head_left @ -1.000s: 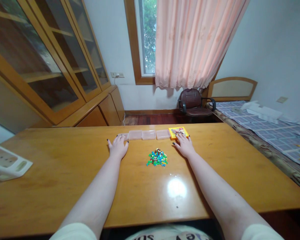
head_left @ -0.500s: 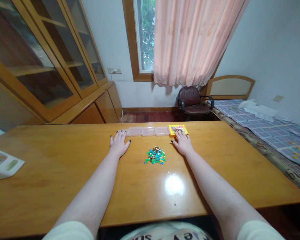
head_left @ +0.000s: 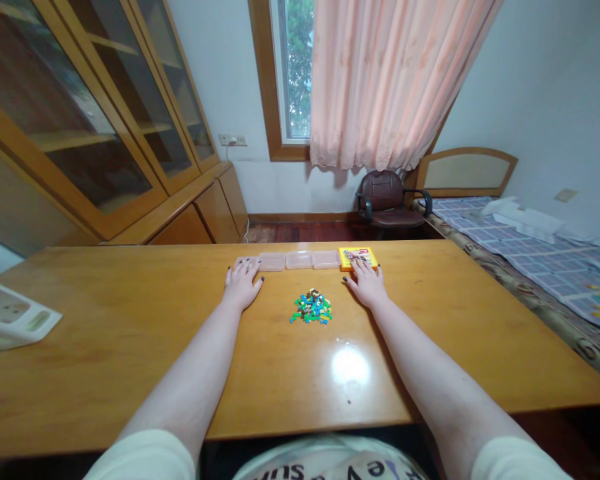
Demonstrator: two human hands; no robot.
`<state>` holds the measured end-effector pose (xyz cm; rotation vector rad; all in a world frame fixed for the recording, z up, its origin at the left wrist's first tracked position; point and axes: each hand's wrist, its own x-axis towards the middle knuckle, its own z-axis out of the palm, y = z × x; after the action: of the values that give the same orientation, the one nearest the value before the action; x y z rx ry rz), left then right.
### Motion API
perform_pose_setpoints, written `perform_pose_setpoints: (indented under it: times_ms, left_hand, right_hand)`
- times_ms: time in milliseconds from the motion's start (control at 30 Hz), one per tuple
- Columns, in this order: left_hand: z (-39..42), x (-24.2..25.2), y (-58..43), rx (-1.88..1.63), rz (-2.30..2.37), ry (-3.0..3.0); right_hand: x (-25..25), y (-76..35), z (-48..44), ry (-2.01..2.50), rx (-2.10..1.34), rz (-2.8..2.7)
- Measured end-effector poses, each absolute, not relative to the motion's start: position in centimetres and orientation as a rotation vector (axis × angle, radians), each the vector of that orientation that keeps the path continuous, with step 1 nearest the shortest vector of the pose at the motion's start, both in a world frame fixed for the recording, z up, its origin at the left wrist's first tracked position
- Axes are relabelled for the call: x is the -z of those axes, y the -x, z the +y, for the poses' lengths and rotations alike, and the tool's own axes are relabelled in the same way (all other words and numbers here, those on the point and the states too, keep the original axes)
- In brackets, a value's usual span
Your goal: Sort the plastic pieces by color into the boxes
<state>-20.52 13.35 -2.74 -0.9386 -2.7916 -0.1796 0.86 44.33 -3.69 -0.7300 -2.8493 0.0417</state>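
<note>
While the fingers of the bare left hand [head_left: 243,287] are spread wide, the left end of a row of four flat, see-through plastic trays [head_left: 299,261] is partly covered by them. The fingers of the bare right hand [head_left: 367,285] are spread too, and part of a flat, bright yellow box [head_left: 356,254] with a picture on top is hidden under them. How hard the trays and the box are pressed cannot be told. The box is set at the right end of the row, just beside the nearest tray. On the near side of the row, between the two hands, a little heap of tiny plastic bricks [head_left: 311,308] in green, blue, yellow, white and brown is piled up. All of this is held up by a long, shiny, yellow-brown wooden table [head_left: 145,320]. At the far left, a white plastic stand [head_left: 20,323] with dark holes is cut off by the edge of the view. Past the table, a dark red chair [head_left: 383,197] is seen.
</note>
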Motion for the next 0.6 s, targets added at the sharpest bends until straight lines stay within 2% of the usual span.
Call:
perform_pose_setpoints:
  times_ms: [600]
  left_hand:
    - [13.7,2.93,20.94,0.13,-2.821,0.896]
  right_hand:
    - [3.75,-1.01,44.47,0.687,-0.09,-2.771]
